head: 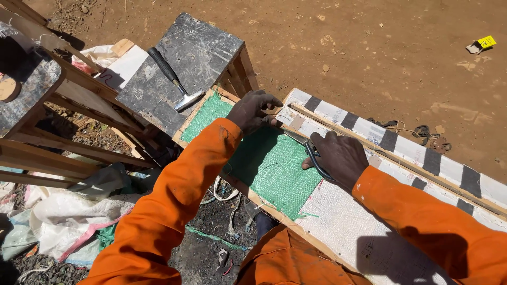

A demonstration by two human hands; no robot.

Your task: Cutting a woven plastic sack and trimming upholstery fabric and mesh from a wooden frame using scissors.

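Note:
My left hand [255, 110] presses its fingers on the far edge of a green woven mesh sheet [274, 163] stretched over a wooden frame [264, 203]. My right hand [340, 156] grips a pair of dark-handled scissors [305, 146], its blades pointing toward my left fingers along the sheet's edge. White woven sacking [343, 221] covers the frame to the right of the green piece. A board with black and white stripes [401, 145] runs along the frame's far side. Both arms wear orange sleeves.
A hammer [171, 79] with a black handle lies on a dark-topped wooden stool [190, 50] just beyond the frame. Wooden trestles [68, 153] and crumpled sacks [79, 216] stand at the left. Bare brown dirt [369, 47] stretches behind, with a small yellow packet [483, 43].

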